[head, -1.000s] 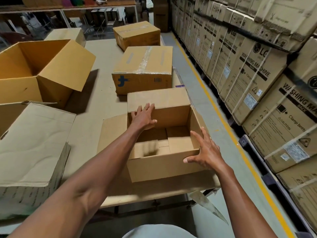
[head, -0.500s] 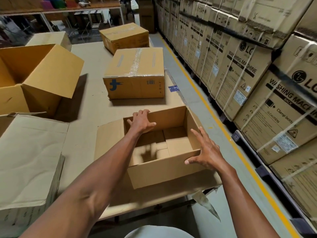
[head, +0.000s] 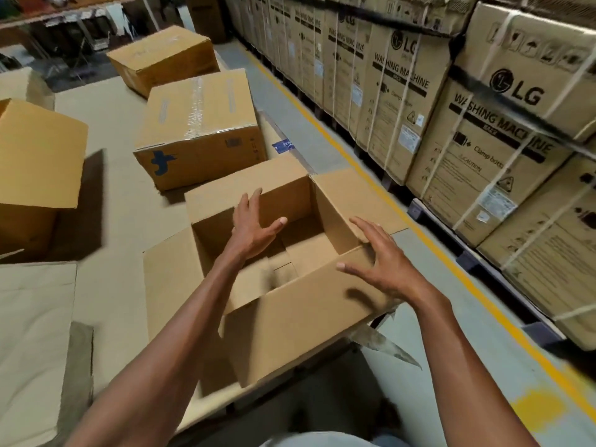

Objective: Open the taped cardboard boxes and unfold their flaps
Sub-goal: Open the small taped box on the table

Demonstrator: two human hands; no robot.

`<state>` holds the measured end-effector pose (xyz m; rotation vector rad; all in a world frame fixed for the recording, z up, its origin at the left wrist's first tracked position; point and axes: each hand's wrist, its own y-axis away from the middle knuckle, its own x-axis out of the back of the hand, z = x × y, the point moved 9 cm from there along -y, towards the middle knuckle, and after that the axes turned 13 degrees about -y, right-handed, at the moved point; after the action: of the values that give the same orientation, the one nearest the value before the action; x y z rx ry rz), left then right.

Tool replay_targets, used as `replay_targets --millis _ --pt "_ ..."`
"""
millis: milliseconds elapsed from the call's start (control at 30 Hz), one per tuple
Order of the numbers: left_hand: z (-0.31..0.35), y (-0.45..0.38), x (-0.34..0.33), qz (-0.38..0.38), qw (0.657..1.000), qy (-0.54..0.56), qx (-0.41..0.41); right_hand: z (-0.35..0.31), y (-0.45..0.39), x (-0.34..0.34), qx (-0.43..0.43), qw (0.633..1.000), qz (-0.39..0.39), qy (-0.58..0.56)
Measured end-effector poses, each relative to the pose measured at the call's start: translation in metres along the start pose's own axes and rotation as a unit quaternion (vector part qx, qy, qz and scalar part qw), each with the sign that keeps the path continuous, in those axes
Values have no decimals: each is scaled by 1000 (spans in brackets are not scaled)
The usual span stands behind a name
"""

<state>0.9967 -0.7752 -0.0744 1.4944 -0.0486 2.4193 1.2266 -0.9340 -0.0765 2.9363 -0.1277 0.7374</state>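
Observation:
An open cardboard box sits at the near edge of the table, empty, its four flaps folded outward. My left hand hovers over the box's opening near the far wall, fingers spread, holding nothing. My right hand is spread just above the box's near right corner, apart from the cardboard. Behind it stands a taped box with clear tape along its top and a blue mark on its side. A second closed box lies further back.
Another opened box stands at the left, and a flattened flap lies at the near left. Stacked washing-machine cartons line the right side beyond a grey aisle with a yellow floor line. A loose tape strip hangs off the table edge.
Both hands have lifted off the open box; the left let go of the far wall. The far flap is folded down. The view has swung to the left and closer.

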Motion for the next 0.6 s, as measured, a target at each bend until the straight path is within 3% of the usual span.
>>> replay_targets --millis 233,600 --pt "135 56 -29 11 984 116 -136 27 23 65 -16 982 113 -152" --pt "297 55 -136 -11 955 282 -93 119 39 208 -64 968 134 -201"
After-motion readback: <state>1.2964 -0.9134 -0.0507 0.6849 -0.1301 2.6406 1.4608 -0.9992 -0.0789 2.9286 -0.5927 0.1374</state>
